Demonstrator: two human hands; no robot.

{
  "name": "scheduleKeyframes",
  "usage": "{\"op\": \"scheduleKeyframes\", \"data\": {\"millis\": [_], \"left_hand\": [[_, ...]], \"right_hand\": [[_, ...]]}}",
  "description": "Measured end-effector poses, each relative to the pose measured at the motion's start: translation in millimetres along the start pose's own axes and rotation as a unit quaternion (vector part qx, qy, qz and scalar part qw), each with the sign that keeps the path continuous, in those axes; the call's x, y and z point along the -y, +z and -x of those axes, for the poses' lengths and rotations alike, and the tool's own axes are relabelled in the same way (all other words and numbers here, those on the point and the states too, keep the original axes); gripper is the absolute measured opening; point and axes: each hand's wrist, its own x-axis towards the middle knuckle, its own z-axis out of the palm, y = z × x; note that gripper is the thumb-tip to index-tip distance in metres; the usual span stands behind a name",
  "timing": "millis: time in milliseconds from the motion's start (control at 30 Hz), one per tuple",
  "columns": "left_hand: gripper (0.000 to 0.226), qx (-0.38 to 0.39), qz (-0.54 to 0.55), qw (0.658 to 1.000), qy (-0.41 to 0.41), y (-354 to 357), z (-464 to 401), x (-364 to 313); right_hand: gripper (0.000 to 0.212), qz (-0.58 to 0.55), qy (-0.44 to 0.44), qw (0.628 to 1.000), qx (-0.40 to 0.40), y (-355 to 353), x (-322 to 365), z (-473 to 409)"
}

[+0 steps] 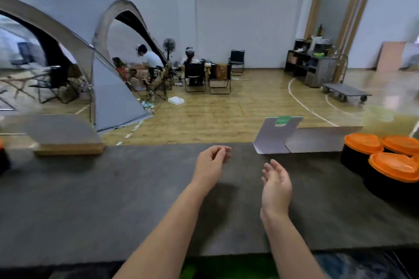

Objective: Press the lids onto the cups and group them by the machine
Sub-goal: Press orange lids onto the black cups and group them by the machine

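Both hands hold nothing above the grey counter: my left hand loosely curled, my right hand relaxed, fingers spread. Lidded black cups stand grouped far right.

Both my bare forearms reach forward from the bottom of the frame toward its middle. My left hand hangs with fingers loosely curled, holding nothing. My right hand, just to its right, is turned palm inward with fingers relaxed and empty.
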Motion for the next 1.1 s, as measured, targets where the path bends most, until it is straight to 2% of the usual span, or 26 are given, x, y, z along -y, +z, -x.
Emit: {"op": "scheduleKeyframes", "data": {"millis": [133, 267, 467, 667, 767, 900, 1000, 1100], "left_hand": [[0.023, -0.148, 0.006, 0.989, -0.019, -129, 22, 5], [0.025, -0.293, 0.015, 0.955, -0.043, -253, 58, 17], [0.026, -0.407, 0.023, 0.911, -0.067, -400, 108, 24], [0.025, -0.432, 0.038, 0.897, -0.083, -504, 117, 41], [0.018, -0.393, 0.046, 0.912, -0.110, -545, 104, 66], [0.048, -0.327, 0.085, 0.929, -0.152, -578, 76, 89], [0.057, -0.321, 0.100, 0.928, -0.158, -588, 53, 90], [0.080, -0.303, 0.120, 0.930, -0.173, -592, 35, 92]], "right_hand": [[0.028, 0.018, 0.021, 0.994, 0.103, 84, -28, 48], [0.027, 0.019, 0.056, 0.978, 0.198, 171, -57, 120], [0.022, 0.059, 0.075, 0.943, 0.319, 282, -99, 231], [0.023, 0.093, 0.067, 0.926, 0.360, 372, -131, 295], [0.023, 0.130, 0.039, 0.914, 0.383, 410, -144, 311], [0.042, 0.193, 0.024, 0.875, 0.443, 461, -157, 323], [0.050, 0.204, 0.043, 0.870, 0.448, 492, -163, 325], [0.051, 0.163, 0.090, 0.871, 0.455, 509, -170, 326]]}}
